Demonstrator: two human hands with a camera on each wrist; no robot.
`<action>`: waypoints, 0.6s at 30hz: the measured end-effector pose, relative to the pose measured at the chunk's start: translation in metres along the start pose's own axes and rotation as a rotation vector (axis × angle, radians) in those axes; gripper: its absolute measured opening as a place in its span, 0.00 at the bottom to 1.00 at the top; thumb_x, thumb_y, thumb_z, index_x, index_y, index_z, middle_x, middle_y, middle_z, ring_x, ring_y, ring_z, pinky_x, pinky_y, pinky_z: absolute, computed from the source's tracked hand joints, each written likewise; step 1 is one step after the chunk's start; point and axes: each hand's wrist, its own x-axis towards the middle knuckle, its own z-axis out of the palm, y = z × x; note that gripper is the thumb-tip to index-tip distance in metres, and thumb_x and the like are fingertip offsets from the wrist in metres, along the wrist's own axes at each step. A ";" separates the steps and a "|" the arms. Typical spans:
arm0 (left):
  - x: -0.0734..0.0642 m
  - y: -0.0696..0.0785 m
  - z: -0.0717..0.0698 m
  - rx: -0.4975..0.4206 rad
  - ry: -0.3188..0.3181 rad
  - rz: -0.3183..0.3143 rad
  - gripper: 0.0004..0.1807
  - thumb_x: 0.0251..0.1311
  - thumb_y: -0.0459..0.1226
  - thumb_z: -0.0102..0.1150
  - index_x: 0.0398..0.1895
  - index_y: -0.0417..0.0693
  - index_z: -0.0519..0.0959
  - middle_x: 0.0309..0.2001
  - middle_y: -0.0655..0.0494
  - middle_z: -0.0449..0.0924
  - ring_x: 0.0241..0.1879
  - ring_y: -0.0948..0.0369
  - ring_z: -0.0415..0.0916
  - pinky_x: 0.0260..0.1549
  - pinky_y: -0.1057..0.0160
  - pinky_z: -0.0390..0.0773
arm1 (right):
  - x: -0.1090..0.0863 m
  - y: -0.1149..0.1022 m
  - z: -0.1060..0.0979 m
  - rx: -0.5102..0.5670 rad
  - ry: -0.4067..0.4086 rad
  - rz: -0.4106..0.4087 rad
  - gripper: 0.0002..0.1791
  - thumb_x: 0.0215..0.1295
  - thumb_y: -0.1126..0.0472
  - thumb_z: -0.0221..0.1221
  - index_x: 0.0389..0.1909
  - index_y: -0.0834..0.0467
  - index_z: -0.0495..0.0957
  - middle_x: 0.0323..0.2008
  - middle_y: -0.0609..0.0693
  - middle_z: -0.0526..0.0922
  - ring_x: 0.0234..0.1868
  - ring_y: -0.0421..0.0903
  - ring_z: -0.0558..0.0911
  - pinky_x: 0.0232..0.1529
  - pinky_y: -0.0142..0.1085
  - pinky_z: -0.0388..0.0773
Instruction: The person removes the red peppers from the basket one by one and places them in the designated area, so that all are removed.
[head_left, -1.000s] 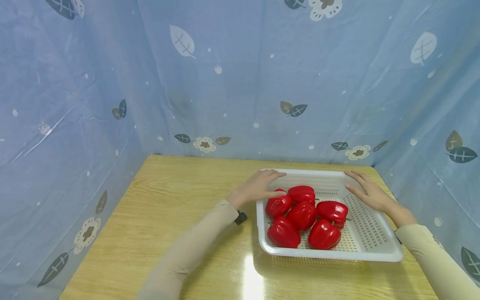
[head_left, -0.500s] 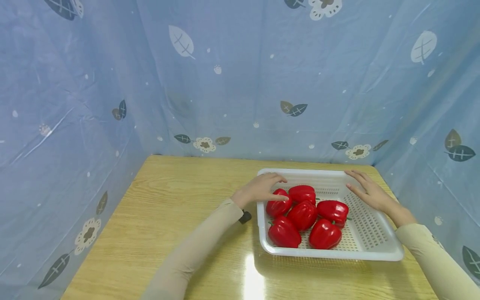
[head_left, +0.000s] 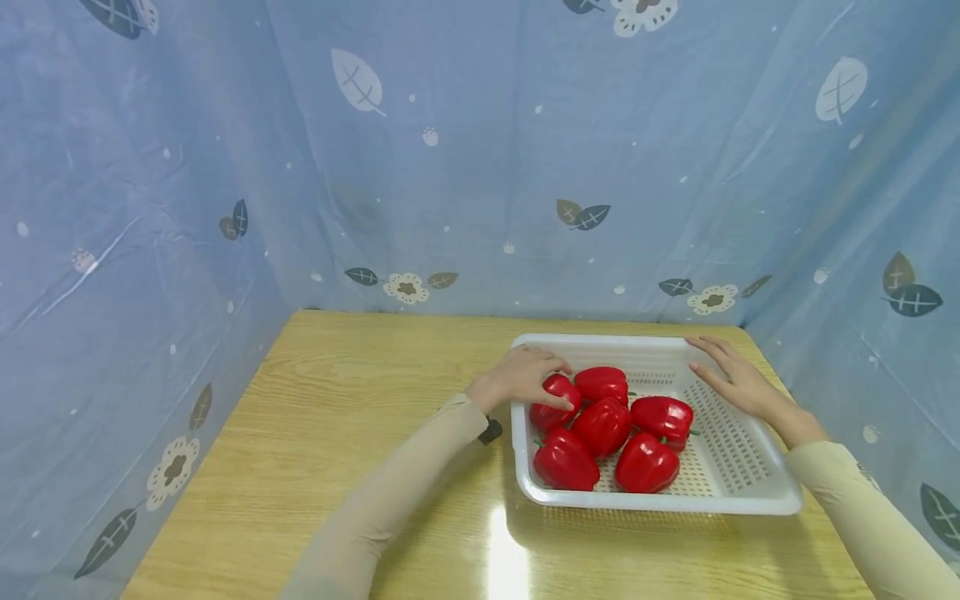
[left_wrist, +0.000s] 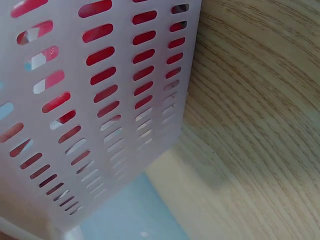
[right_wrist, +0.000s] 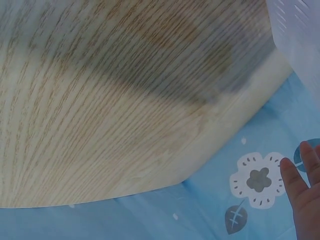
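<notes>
A white plastic basket (head_left: 660,502) with slotted sides holds several red bell peppers (head_left: 603,427). My left hand (head_left: 519,379) reaches over its left rim, fingers and thumb curved around the bell pepper (head_left: 546,419) at the back left, which still sits among the others. In the left wrist view the slotted wall of the basket (left_wrist: 127,107) shows red through its holes; the left fingers are out of sight there. My right hand (head_left: 738,387) is over the right rim with its fingers extended, holding nothing. Some fingers of the right hand (right_wrist: 307,192) appear in the right wrist view.
The basket stands on the right part of a wooden table (head_left: 360,400). A blue curtain with leaf and flower prints (head_left: 465,167) encloses the table at the back and both sides. A small black object (head_left: 491,431) shows under the left wrist.
My left hand has come down onto the back-left bell pepper, its fingers bending around it. The right hand stays by the right rim. The head view has shifted slightly.
</notes>
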 end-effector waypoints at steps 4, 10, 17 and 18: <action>-0.002 0.001 -0.002 0.019 -0.017 0.000 0.36 0.47 0.69 0.52 0.59 0.67 0.70 0.55 0.67 0.72 0.55 0.67 0.68 0.54 0.62 0.63 | 0.000 -0.001 0.000 0.004 -0.001 0.004 0.31 0.68 0.53 0.50 0.69 0.58 0.55 0.64 0.69 0.57 0.61 0.70 0.58 0.50 0.72 0.55; -0.003 0.005 -0.005 0.033 -0.060 -0.027 0.35 0.45 0.65 0.59 0.59 0.68 0.69 0.56 0.67 0.72 0.55 0.66 0.68 0.58 0.59 0.60 | -0.001 -0.001 0.001 0.003 -0.002 0.013 0.31 0.68 0.53 0.50 0.69 0.57 0.55 0.64 0.69 0.56 0.61 0.71 0.58 0.50 0.72 0.56; -0.003 0.007 -0.008 -0.001 -0.081 -0.052 0.33 0.43 0.62 0.64 0.55 0.68 0.71 0.53 0.70 0.75 0.52 0.65 0.70 0.59 0.59 0.59 | -0.001 -0.001 -0.001 -0.002 -0.005 0.021 0.31 0.68 0.53 0.50 0.69 0.57 0.55 0.64 0.68 0.56 0.61 0.71 0.58 0.50 0.72 0.56; -0.003 0.007 -0.009 -0.012 -0.076 -0.052 0.32 0.43 0.61 0.65 0.54 0.68 0.72 0.51 0.70 0.76 0.51 0.65 0.71 0.58 0.59 0.59 | -0.001 -0.001 -0.001 -0.003 -0.004 0.019 0.31 0.68 0.52 0.50 0.69 0.57 0.55 0.64 0.68 0.56 0.61 0.70 0.58 0.50 0.72 0.56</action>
